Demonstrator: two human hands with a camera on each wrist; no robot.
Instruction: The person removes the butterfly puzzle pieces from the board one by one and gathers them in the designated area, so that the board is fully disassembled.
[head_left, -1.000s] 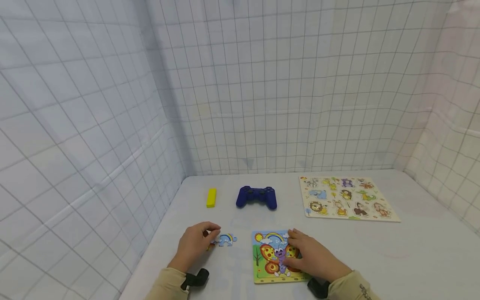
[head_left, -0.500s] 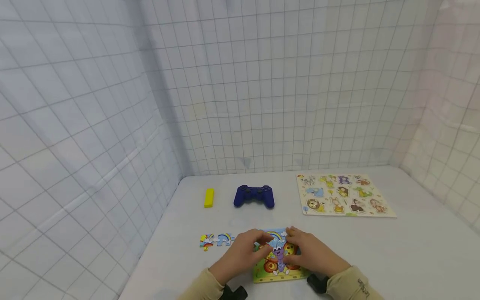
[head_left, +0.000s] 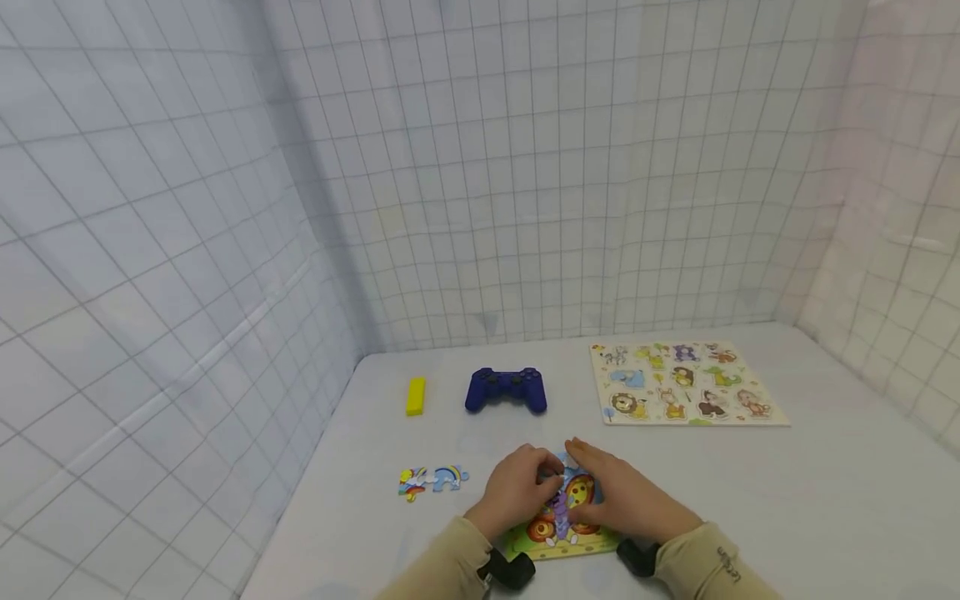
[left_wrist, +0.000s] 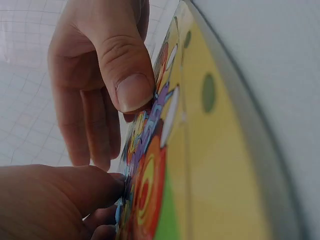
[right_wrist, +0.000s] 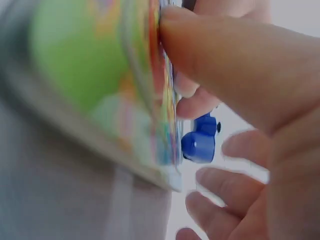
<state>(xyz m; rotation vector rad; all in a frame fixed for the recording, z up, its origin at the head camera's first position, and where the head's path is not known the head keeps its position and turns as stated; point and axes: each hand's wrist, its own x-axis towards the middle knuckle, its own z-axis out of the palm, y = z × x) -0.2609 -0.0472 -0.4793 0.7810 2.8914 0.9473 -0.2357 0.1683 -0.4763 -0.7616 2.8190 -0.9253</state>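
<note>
In the head view a colourful butterfly jigsaw board (head_left: 558, 550) lies flat near the front of the table, partly covered by both hands. My left hand (head_left: 517, 492) reaches over its left and upper part, with bent fingers and thumb tip down at the picture; whether a piece is between them is hidden. On the board's right side rests my right hand (head_left: 633, 500), fingers extended and thumb against the picture. The left wrist view has the right thumb (left_wrist: 135, 92) and the left thumb (left_wrist: 107, 182) close together on the board. Two joined-looking jigsaw pieces (head_left: 447, 477) lie left of the board.
Behind the hands sit a dark blue game controller (head_left: 506, 390) and a small yellow block (head_left: 416, 396). A wooden animal puzzle board (head_left: 688, 421) lies at the back right. White gridded cloth (head_left: 480, 208) walls in the table at the back and sides.
My left hand has moved right, from the loose jigsaw pieces onto the butterfly board, uncovering those pieces. My right hand stays on the board. The head view has shifted slightly.
</note>
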